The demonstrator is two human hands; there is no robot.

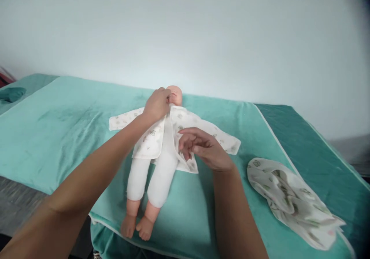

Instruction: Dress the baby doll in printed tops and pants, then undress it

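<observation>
A baby doll lies on its back, head toward the wall, with white cloth legs and bare feet. It has on a white printed baby jacket whose front hangs apart down the middle, its sleeves spread to both sides. My left hand is at the doll's neck, fingers closed at the jacket's collar and partly covering the head; the fingertips are partly hidden. Over the jacket's right-hand front panel is my right hand, its fingers loosely curled and apart, with nothing visible in them.
A folded white printed cloth garment lies at the right. Green sheeting covers the bed, with a darker green section on the right. A white wall rises behind it. The bed's front edge runs below the doll's feet.
</observation>
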